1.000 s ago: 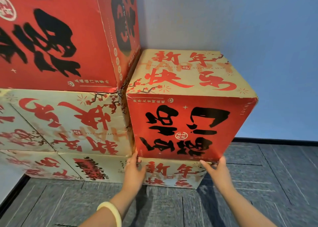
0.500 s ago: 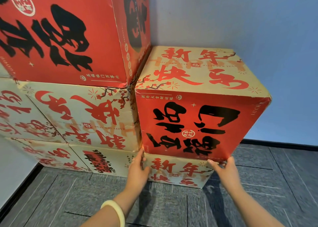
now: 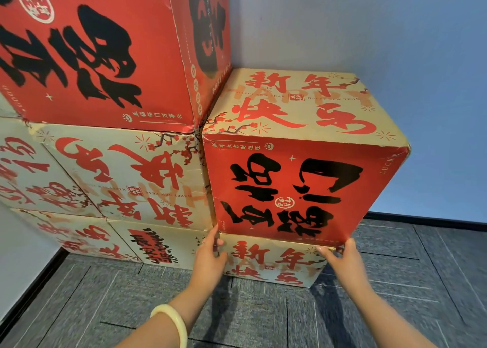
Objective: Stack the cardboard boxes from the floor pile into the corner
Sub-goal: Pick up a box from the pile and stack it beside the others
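Observation:
A cardboard box with a red front and beige top sits on a beige box against the blue wall, tight beside the stack on its left. My left hand holds its bottom left corner, fingers pointing up into the seam between the boxes, thumb on the front. At the bottom right corner my right hand grips, with the thumb along the lower edge and the fingers round the side. A large red box tops the left stack, above beige boxes.
Grey carpet tiles cover the floor in front of the stack. The blue wall with a black skirting runs behind and to the right. A pale wall with a dark skirting borders the left side.
Both hands stay at the box's bottom corners. My view has come closer and tilted, so the stack looks larger. The box itself has hardly shifted on the lower box.

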